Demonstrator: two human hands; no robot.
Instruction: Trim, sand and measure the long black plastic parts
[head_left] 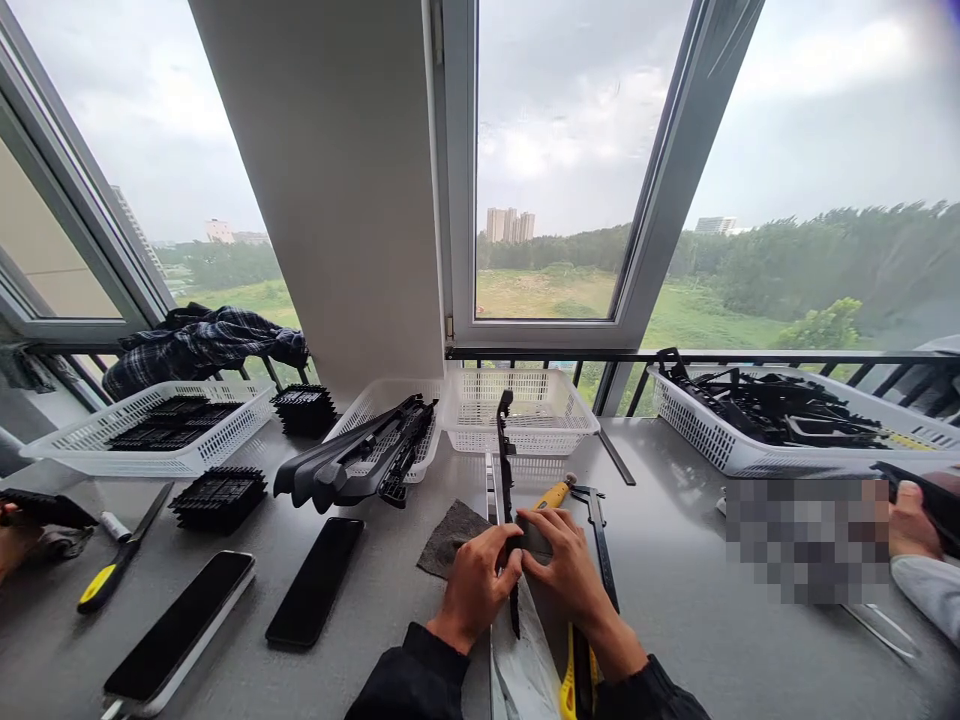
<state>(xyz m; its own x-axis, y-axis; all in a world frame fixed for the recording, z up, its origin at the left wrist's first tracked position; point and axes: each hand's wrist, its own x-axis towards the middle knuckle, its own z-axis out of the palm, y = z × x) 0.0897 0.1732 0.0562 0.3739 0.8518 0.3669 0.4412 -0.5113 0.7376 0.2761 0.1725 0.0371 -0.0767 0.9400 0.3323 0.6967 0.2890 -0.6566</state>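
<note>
My left hand [474, 585] and my right hand [568, 565] meet at the middle of the grey table [375, 620], both with fingers closed on a long narrow black plastic part [505, 470]. The part stands on edge and runs away from me toward a white basket [517, 412]. A small dark grey pad lies under my right fingertips. A grey cloth [450, 535] sits just left of my left hand. A yellow-handled tool [553, 494] lies just beyond my right hand.
Two phones [180, 625] [315, 580] lie at the left. White baskets hold black parts at the left [150, 425], centre [375, 450] and right [772, 415]. Another person's hand [911, 520] is at the right edge, another one [15, 535] at the left edge.
</note>
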